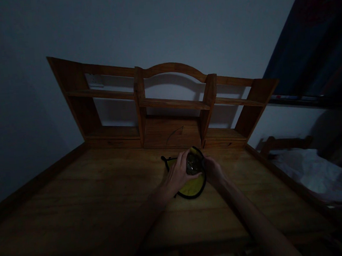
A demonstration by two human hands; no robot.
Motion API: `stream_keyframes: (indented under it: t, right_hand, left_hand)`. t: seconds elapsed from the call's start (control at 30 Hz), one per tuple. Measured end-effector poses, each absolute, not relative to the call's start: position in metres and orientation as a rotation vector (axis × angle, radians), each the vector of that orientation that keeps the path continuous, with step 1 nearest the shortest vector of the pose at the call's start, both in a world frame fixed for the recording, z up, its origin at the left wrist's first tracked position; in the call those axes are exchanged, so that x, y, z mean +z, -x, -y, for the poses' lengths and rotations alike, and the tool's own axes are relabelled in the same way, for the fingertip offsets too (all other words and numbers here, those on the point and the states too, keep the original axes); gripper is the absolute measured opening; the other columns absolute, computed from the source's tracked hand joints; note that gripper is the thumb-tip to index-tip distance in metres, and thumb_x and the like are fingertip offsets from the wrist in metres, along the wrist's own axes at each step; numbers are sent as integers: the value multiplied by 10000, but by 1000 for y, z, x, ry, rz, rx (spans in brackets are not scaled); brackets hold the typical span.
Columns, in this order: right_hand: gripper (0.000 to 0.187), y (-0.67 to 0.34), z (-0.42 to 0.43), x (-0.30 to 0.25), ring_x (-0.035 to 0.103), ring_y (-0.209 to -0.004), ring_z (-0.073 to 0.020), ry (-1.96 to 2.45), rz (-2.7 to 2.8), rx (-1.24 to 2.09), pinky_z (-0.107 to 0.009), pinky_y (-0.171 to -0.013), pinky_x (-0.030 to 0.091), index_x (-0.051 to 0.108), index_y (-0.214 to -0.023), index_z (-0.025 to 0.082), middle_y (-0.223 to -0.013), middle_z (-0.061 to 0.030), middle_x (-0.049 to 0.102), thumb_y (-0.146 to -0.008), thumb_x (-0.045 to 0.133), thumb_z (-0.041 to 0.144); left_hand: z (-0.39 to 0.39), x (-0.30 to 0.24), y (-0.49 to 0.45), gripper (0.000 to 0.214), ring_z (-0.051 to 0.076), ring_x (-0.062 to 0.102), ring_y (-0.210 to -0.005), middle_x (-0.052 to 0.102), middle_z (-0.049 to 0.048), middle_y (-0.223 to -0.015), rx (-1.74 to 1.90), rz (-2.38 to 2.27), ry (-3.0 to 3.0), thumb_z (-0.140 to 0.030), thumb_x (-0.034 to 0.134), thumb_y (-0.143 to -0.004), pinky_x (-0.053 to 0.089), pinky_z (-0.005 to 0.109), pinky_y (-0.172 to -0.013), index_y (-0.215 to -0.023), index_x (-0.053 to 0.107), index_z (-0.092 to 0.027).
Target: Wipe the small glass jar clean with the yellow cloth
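A yellow-green pouch with black edging (192,187) lies on the wooden desk, its flap standing up. My left hand (178,169) curls around a dark, shiny, rounded object (193,163) at the middle of the pouch; the dim light hides its kind. On the other side, my right hand (212,170) is closed at the pouch's black-edged rim, right beside the dark object. Its fingertips are partly hidden, but they appear to pinch that rim.
Behind the hands, a wooden shelf unit (175,103) with several compartments stands on the desk (105,187) against the wall. A raised wooden edge (282,178) runs along the right side. Beyond it lies a white cloth or bag (311,169) near a chair back (286,142).
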State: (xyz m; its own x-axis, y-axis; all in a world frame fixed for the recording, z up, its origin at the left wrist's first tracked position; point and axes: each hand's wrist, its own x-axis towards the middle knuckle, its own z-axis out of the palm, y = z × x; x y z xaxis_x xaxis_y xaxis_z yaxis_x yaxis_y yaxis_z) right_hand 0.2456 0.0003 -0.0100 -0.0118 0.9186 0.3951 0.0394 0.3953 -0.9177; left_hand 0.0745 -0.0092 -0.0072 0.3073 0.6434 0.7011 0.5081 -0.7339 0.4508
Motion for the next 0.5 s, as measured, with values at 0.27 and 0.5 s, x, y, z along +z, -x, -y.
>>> stream_keyframes:
  t: [0.27,0.5]
  right_hand:
    - [474,-247,2,-10,636,-1051,-251,808,1260,1215,-396,-940,479,618,-1204,249,-1166,-60,675,-741,690,318]
    - [338,-257,-3,-27,648,-917,-228,996,1455,1037,-381,-868,505,682,-1035,195,-1008,-51,712,-712,707,288]
  left_hand:
    - [7,-7,-74,912,282,506,-1238,434,120,-1358,1404,-1021,-2410,-475,751,-698,481,425,-1015,-1423,251,-237]
    - [9,-11,-75,946,298,507,-1235,452,132,-1338,1263,-897,-2619,-421,773,-690,479,437,-1016,-1444,233,-235]
